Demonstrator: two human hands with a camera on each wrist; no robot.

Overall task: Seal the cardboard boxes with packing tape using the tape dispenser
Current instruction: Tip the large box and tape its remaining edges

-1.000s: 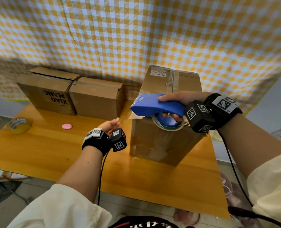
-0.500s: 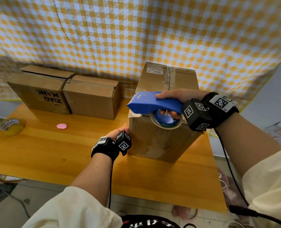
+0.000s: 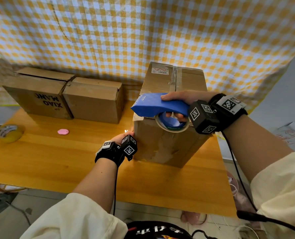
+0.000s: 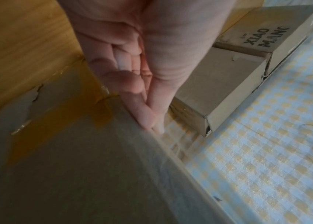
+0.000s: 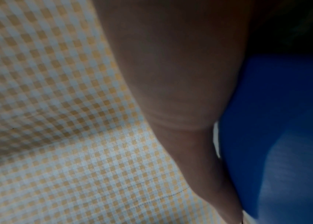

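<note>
I've got the right hand [image 3: 181, 104] wrapped round the blue tape dispenser [image 3: 153, 105], nose at the tall box [image 3: 171, 128] near top edge, right of centre, to start a strip; left hand [image 3: 124, 136], fingers straight and together (steadying, I'd guess), presses the box's left corner

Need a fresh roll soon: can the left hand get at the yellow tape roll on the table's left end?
Probably yes: the left hand only rests against the tall box, and bare table lies between it and the yellow tape roll.
</note>
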